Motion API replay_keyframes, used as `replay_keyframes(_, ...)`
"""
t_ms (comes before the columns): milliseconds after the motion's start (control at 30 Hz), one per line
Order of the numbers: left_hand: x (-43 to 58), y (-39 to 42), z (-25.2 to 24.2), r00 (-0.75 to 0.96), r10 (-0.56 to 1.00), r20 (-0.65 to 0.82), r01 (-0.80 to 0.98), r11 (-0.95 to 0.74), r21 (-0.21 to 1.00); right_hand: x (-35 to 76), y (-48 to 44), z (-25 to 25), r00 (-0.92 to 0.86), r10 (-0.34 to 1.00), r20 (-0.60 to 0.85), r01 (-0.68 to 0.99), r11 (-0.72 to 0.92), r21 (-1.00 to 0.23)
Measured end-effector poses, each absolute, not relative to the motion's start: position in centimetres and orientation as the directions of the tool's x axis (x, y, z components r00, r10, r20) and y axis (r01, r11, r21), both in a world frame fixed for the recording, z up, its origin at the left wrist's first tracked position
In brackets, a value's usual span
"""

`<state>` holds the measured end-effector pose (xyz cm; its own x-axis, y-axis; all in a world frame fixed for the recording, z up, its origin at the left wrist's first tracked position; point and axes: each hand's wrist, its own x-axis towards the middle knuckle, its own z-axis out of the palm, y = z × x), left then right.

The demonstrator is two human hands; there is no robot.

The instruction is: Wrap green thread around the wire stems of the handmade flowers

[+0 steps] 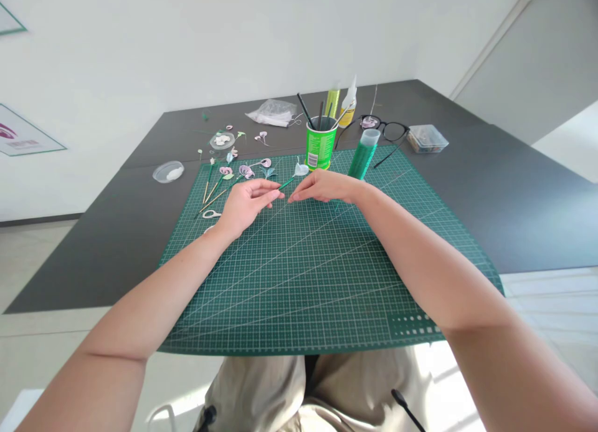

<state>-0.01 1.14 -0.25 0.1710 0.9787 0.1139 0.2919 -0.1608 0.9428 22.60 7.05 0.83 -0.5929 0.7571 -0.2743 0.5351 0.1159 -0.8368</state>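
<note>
Both my hands meet over the far middle of the green cutting mat (303,282). My left hand (245,204) has its fingers curled and pinched on the lower end of a thin green stem (286,183). That stem carries a small pale blue paper flower (301,169) at its far tip. My right hand (327,186) lies palm down, its fingertips pinched together and touching the same stem, close to my left fingertips. Several finished paper flowers on green stems (233,173) lie on the mat's far left corner.
A green cup (320,145) with tools stands behind my hands, beside a tube of green material (362,158). Glue bottles (348,108), black glasses (387,129), a clear box (427,139), a plastic bag (273,113), small dishes (168,171) and scissors (211,214) lie on the dark table (514,189).
</note>
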Motion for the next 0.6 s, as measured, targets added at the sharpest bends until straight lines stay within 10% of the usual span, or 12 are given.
replay_keyframes(167,-0.1,1.5,-0.3,0.091,0.996,0.025,0.239,-0.046,0.970,22.4,7.0,0.8,-0.595,0.768,-0.238,0.477,0.098,-0.873)
replay_keyframes(400,-0.2,1.5,-0.1,0.062,0.998,0.032,0.247,-0.046,0.968,21.8,8.0,-0.3,-0.131,0.991,-0.024,0.292,0.016,-0.956)
replay_keyframes(600,-0.2,1.6,-0.3,0.070,0.996,0.058,0.266,-0.075,0.961,21.7,8.3,-1.0,-0.109,0.984,0.142,0.473,0.177,-0.863)
